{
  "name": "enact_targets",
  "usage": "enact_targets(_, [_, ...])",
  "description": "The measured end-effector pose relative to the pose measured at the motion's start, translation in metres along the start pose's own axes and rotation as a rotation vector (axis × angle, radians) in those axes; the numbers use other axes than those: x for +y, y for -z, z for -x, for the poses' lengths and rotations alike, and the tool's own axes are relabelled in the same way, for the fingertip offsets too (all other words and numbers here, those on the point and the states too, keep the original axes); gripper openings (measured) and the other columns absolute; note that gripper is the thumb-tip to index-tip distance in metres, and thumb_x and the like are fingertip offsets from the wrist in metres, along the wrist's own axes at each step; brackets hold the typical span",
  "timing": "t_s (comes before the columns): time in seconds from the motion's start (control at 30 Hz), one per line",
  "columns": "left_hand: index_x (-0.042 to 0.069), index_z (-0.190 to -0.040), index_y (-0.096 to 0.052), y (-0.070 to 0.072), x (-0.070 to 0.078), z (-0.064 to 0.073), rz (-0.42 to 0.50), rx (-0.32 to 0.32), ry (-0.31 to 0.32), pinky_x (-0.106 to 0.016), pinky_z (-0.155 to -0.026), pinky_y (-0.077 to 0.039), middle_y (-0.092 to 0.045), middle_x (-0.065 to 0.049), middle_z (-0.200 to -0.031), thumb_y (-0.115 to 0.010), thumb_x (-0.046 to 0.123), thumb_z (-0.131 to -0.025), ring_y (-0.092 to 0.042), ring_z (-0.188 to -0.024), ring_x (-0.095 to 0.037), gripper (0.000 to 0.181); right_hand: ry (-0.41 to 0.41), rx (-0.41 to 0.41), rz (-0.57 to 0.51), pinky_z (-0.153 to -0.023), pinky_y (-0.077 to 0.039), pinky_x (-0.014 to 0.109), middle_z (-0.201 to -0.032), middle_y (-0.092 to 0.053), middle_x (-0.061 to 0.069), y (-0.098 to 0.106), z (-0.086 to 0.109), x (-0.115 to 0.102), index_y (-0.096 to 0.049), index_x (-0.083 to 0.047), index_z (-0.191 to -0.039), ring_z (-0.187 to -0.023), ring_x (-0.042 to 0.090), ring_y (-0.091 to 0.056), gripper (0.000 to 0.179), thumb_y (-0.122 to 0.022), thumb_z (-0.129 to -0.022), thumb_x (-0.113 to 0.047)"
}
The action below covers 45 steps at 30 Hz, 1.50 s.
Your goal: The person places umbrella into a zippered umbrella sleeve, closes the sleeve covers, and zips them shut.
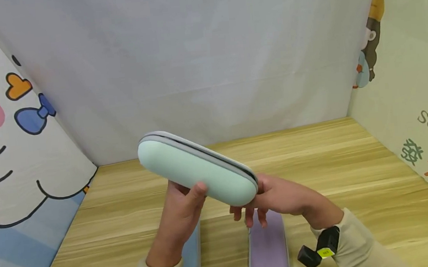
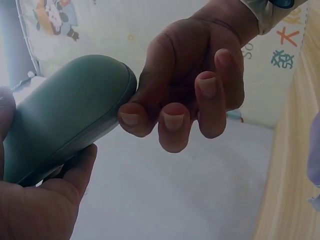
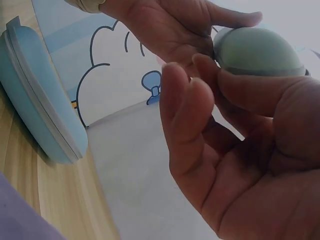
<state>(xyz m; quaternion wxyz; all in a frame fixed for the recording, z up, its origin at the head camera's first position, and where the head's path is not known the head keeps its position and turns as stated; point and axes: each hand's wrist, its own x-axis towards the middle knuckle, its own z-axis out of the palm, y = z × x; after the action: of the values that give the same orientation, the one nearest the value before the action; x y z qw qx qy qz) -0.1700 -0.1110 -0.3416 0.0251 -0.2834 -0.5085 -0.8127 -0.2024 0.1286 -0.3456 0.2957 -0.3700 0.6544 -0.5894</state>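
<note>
A mint-green pencil case (image 1: 198, 168) with rounded ends and a grey zip band is held up over the table, tilted down to the right in the head view. My left hand (image 1: 182, 215) grips it from below, thumb on the green side. At its right end, my right hand (image 1: 283, 195) pinches the edge by the zip band between thumb and forefinger. The other fingers of that hand hang loosely bent, as the left wrist view shows. Whether a zip pull lies between the pinching fingers, I cannot tell.
On the wooden table (image 1: 314, 155) below lie a light blue pencil case (image 3: 40, 95), partly behind the left forearm, and a purple one (image 1: 268, 246) under the right hand. A white cloth wall (image 1: 208, 58) stands behind, with printed panels at both sides.
</note>
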Motion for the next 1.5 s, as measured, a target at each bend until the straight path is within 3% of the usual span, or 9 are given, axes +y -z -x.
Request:
enact_targets(0.2, [0.013,-0.14,-0.033,0.0,0.002,0.0,-0.022,0.025,0.001,-0.036,-0.106,-0.047,-0.052,-0.006,-0.132,-0.082,0.033,-0.091,-0.056,-0.123,-0.019,0.072,-0.007,0.007,-0.04,-0.056,-0.052,0.027,-0.094,-0.067,0.017,0.003,0.002,0.0,-0.063,0.009,-0.108,-0.075,0.021,-0.067,0.026,-0.048,-0.107,-0.012])
enact_targets(0.33, [0.014,-0.146,-0.028,0.001,0.004,-0.001,-0.096,0.045,-0.009,-0.037,-0.107,-0.047,-0.047,-0.01,-0.136,-0.081,0.033,-0.092,-0.054,-0.127,-0.023,0.078,0.012,0.001,-0.054,-0.052,-0.046,0.024,-0.08,-0.062,0.012,0.007,0.005,-0.002,-0.058,0.012,-0.095,-0.067,0.016,-0.059,0.03,-0.047,-0.107,-0.013])
enact_targets(0.7, [0.016,-0.155,-0.013,-0.005,0.004,0.002,-0.296,0.199,-0.03,-0.035,-0.104,-0.05,-0.043,-0.014,-0.139,-0.081,0.031,-0.093,-0.054,-0.127,-0.029,0.093,-0.059,0.092,-0.068,-0.047,-0.035,0.021,-0.066,-0.049,0.0,0.015,0.006,-0.005,-0.052,0.008,-0.084,-0.055,0.01,-0.042,0.03,-0.044,-0.104,-0.013])
enact_targets(0.97, [0.016,-0.155,-0.016,-0.012,-0.001,0.002,-0.259,0.352,-0.147,-0.035,-0.104,-0.049,-0.046,-0.015,-0.135,-0.079,0.014,-0.093,-0.055,-0.124,-0.029,0.088,-0.013,0.071,-0.185,-0.046,-0.032,0.017,-0.065,-0.049,-0.005,0.014,0.002,-0.005,-0.059,-0.009,-0.081,-0.051,0.003,-0.041,0.026,-0.046,-0.103,-0.014])
enact_targets(1.07, [0.014,-0.152,-0.022,-0.01,-0.003,0.002,-0.248,0.393,-0.165,-0.033,-0.103,-0.049,-0.048,-0.013,-0.131,-0.083,0.023,-0.09,-0.055,-0.12,-0.026,0.087,-0.015,0.049,-0.225,-0.045,-0.033,0.017,-0.065,-0.051,-0.005,0.01,0.001,-0.004,-0.06,-0.009,-0.082,-0.052,0.003,-0.043,0.026,-0.048,-0.104,-0.015])
enact_targets(1.2, [0.01,-0.147,-0.03,-0.003,-0.002,0.003,-0.3,0.31,-0.114,-0.032,-0.1,-0.051,-0.05,-0.014,-0.128,-0.086,0.049,-0.082,-0.057,-0.117,-0.024,0.095,0.004,0.017,-0.285,-0.045,-0.033,0.016,-0.066,-0.052,-0.005,0.004,-0.001,-0.002,-0.061,-0.008,-0.085,-0.052,0.003,-0.045,0.028,-0.044,-0.106,-0.014])
enact_targets(1.27, [0.008,-0.147,-0.031,-0.001,0.0,0.003,-0.329,0.243,-0.07,-0.034,-0.099,-0.052,-0.05,-0.015,-0.131,-0.086,0.052,-0.08,-0.058,-0.119,-0.027,0.098,0.019,0.003,-0.324,-0.046,-0.032,0.016,-0.068,-0.053,-0.005,0.002,-0.002,-0.001,-0.062,-0.007,-0.087,-0.053,0.002,-0.045,0.028,-0.043,-0.107,-0.014])
enact_targets(1.37, [0.009,-0.149,-0.026,0.0,0.003,0.002,-0.363,0.202,-0.032,-0.035,-0.099,-0.053,-0.047,-0.014,-0.136,-0.086,0.037,-0.087,-0.056,-0.124,-0.03,0.09,0.03,-0.003,-0.355,-0.046,-0.032,0.016,-0.068,-0.054,-0.006,-0.001,-0.004,0.001,-0.064,-0.007,-0.091,-0.053,0.001,-0.044,0.028,-0.044,-0.108,-0.015])
enact_targets(1.5, [0.012,-0.147,-0.024,-0.003,0.003,-0.001,-0.242,0.273,-0.076,-0.034,-0.097,-0.053,-0.048,-0.014,-0.13,-0.074,0.012,-0.096,-0.058,-0.116,-0.025,0.072,0.05,-0.019,-0.364,-0.046,-0.031,0.017,-0.066,-0.05,-0.007,-0.005,-0.007,0.003,-0.062,-0.008,-0.089,-0.053,0.002,-0.041,0.028,-0.043,-0.108,-0.014])
